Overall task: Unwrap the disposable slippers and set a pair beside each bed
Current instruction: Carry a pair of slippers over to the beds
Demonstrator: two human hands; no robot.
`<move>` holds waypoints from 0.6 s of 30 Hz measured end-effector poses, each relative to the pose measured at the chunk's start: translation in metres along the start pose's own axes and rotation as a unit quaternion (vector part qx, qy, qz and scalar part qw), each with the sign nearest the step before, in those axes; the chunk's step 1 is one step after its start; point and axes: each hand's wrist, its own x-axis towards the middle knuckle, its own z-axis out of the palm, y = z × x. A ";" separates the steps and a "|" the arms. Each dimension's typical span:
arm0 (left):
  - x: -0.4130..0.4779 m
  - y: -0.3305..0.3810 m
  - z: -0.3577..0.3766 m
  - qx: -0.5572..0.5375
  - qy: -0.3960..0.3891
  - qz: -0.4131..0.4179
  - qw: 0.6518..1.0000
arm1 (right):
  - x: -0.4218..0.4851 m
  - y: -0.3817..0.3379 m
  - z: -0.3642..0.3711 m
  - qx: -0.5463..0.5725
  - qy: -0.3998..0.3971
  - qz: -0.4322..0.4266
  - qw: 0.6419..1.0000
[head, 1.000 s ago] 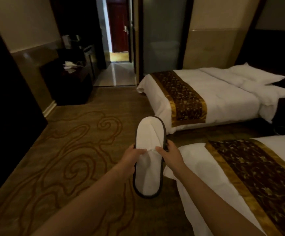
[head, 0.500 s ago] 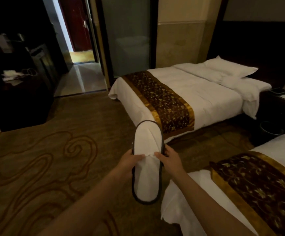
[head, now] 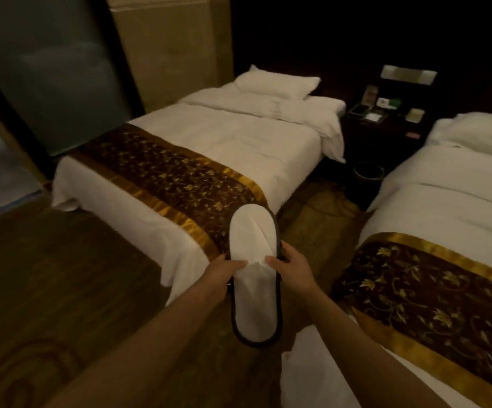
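I am standing in a twin hotel room, dimly lit. Two matching beds, the far bed (head: 224,148) and the near bed (head: 444,219), are made up in white linen with plump pillows, and each has a brown and gold runner (head: 174,184) laid across its foot. Between them a dark nightstand (head: 386,125) carries small cards and notepads under a wall switch panel (head: 409,74), a waste bin (head: 368,175) stands on the patterned carpet (head: 47,304), and a frosted glass panel (head: 50,72) closes off the space behind the far bed.
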 end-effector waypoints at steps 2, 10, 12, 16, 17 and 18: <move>0.033 0.020 0.014 0.016 -0.036 -0.014 0.999 | 0.027 -0.004 -0.007 0.006 0.039 0.023 0.999; 0.171 0.064 0.101 0.108 -0.120 -0.108 0.981 | 0.149 0.003 -0.068 -0.036 0.143 0.078 0.986; 0.206 0.075 0.123 0.126 -0.132 -0.131 0.974 | 0.183 0.008 -0.086 -0.038 0.143 0.090 0.985; 0.275 0.098 0.170 0.130 -0.146 -0.137 0.971 | 0.256 0.011 -0.125 -0.057 0.144 0.094 0.983; 0.291 0.105 0.182 0.127 -0.146 -0.135 0.972 | 0.274 0.010 -0.135 -0.068 0.148 0.105 0.981; 0.304 0.112 0.194 0.127 -0.148 -0.137 0.971 | 0.291 0.008 -0.145 -0.075 0.151 0.117 0.979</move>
